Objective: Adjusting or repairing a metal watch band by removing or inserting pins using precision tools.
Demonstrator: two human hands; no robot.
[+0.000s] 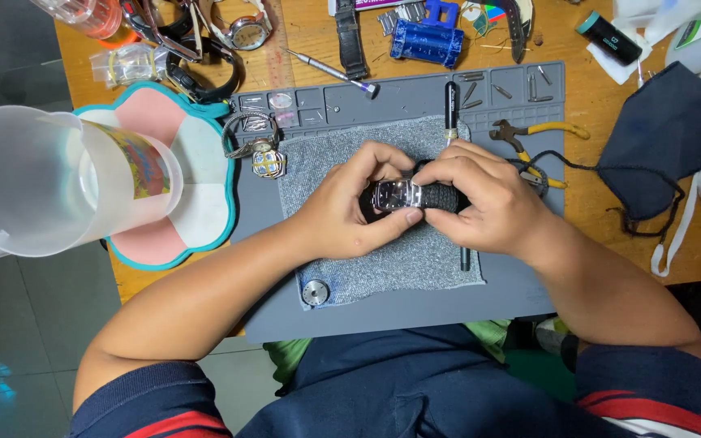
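Hands meet over the middle of a grey cloth that lies on a grey work mat. The left hand is closed around a wristwatch, with the thumb under the near edge of its dark rectangular face and the fingers curled over the far side. The right hand grips the black strap of the same watch just to the right of the face, fingers bent over it. A small round metal part rests at the near left corner of the cloth. Pliers with yellow handles lie on the mat to the far right, and a dark face mask is further right on the wooden table. A clear plastic jug lies tipped on its side, well apart at the left.
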